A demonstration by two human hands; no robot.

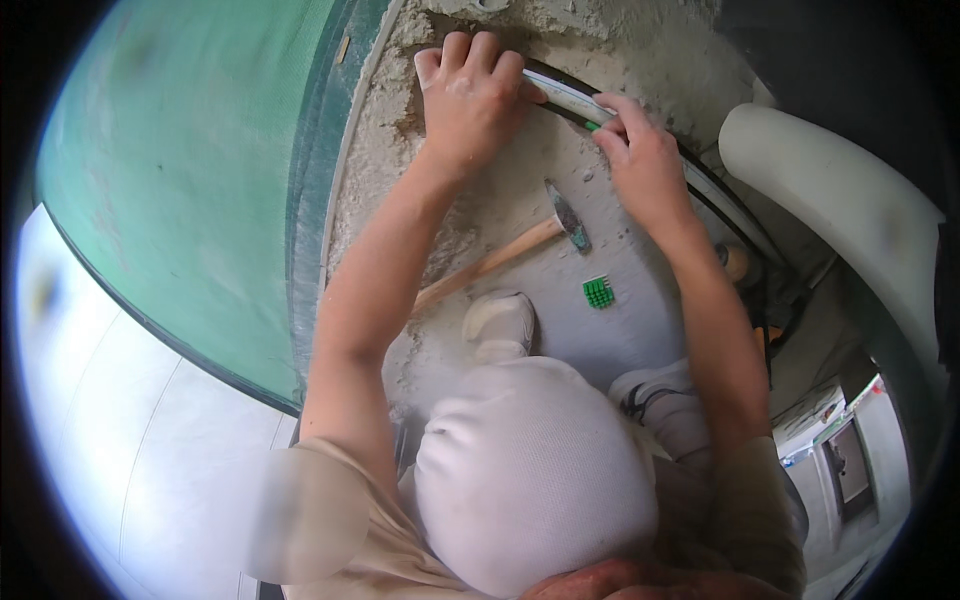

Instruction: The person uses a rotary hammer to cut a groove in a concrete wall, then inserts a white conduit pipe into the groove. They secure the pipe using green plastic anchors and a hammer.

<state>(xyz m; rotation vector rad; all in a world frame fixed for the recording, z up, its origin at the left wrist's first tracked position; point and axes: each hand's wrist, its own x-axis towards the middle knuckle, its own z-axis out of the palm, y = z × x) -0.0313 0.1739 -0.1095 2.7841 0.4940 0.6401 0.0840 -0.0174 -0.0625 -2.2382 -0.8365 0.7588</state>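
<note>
A long pale strip, edged in black, curves from the rough concrete edge toward the lower right. My left hand is closed over its upper end, fingers curled and thumb beside the strip; what lies under the palm is hidden. Farther along the strip, my right hand pinches a small green piece against its near side, between thumb and fingers. A hammer with a wooden handle lies on the dusty floor below my hands. Beside the hammer head rests a small green block of several short pieces.
Green mesh spreads on the left behind a pale edge. Black cables run along the right. A thick white rounded tube stands at the upper right. My knee and shoes occupy the near floor.
</note>
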